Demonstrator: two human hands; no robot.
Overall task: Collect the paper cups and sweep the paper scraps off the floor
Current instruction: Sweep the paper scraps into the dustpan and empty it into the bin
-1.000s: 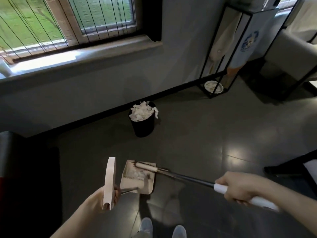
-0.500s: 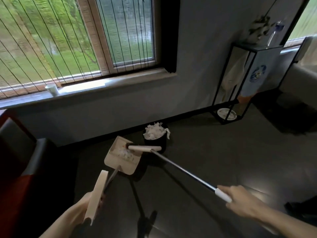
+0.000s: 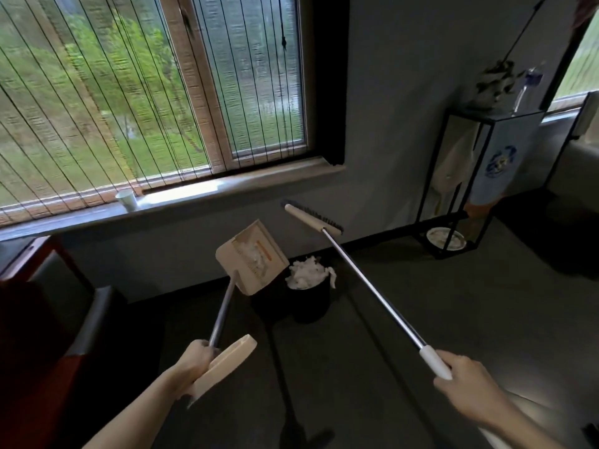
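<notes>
Holding the dustpan (image 3: pixel 262 277) aloft, I am gripping its pole in my left hand (image 3: pixel 194 361); scraps (image 3: pixel 251 254) are sitting inside, the bin (image 3: pixel 311 307) lying just right of the pan. My right hand (image 3: pixel 466 384) is gripping the broom (image 3: pixel 366 277).

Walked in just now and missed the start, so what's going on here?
A person is sweeping up. The left hand grips the handle of a dustpan, held up with paper scraps in it beside a black bin heaped with paper. The right hand grips the broom, its head off the floor. A paper cup stands on the windowsill, not yet collected.
</notes>
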